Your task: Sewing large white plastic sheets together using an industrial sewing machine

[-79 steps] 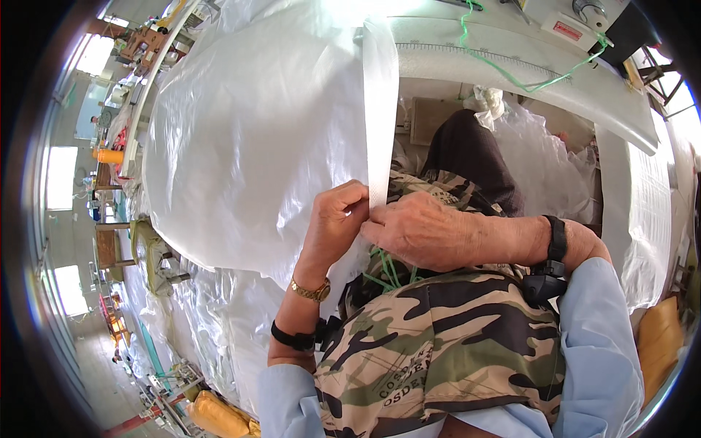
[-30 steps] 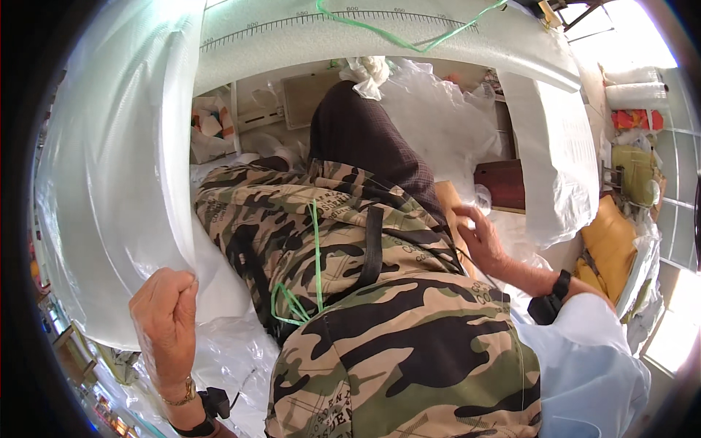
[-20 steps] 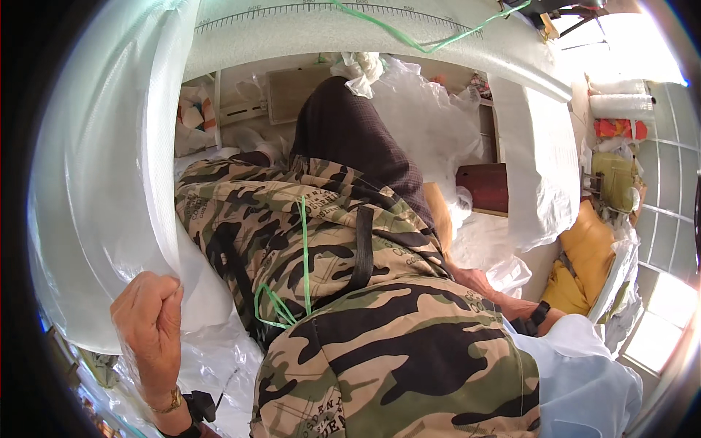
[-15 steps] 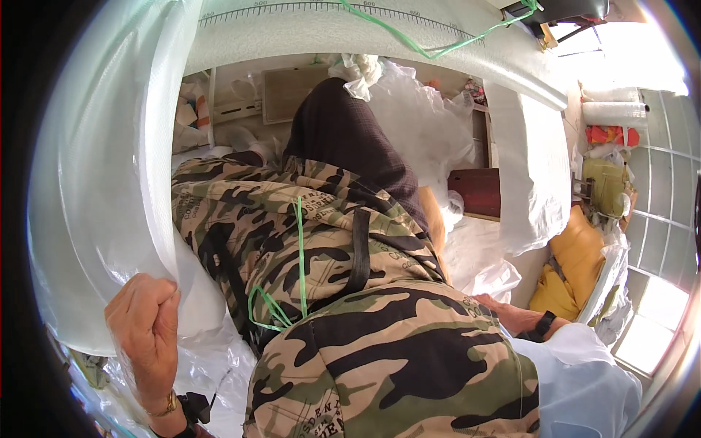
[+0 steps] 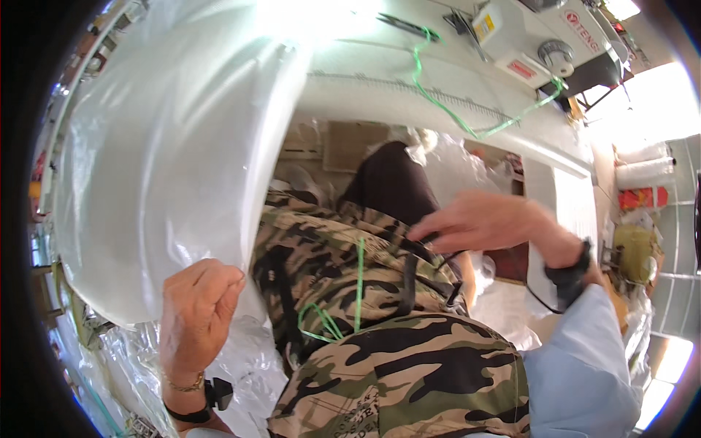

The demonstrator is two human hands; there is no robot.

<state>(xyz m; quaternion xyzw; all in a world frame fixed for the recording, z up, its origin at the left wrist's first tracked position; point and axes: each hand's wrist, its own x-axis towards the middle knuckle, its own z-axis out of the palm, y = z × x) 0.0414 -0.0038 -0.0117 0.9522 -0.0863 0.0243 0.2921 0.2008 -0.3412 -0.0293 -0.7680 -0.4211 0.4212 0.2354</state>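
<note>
My left hand (image 5: 197, 314) is closed, fingers bent, at the lower edge of a large white translucent plastic sheet (image 5: 175, 175). The sheet hangs over the table edge on the left, and its rim appears pinched in my fingers. Over my lap, my right hand (image 5: 482, 223) is raised with its fingers stretched toward the left, slightly blurred. No object shows clearly in it. Below it lies my camouflage apron (image 5: 431, 358), with a loose green string (image 5: 359, 285) across it. A black cord (image 5: 537, 296) hangs near my right wristband.
A sewing machine (image 5: 544, 47) stands at the back right of the white table (image 5: 409, 87), which has a ruler scale along its front. Green string (image 5: 438, 102) trails across the tabletop. Dark tweezers (image 5: 409, 25) lie behind. Clear plastic film (image 5: 248, 365) bunches below my left hand.
My right hand has risen from my right side to above my lap. The view has shifted, bringing the sewing machine and more tabletop into sight. My left hand stays at the sheet's edge.
</note>
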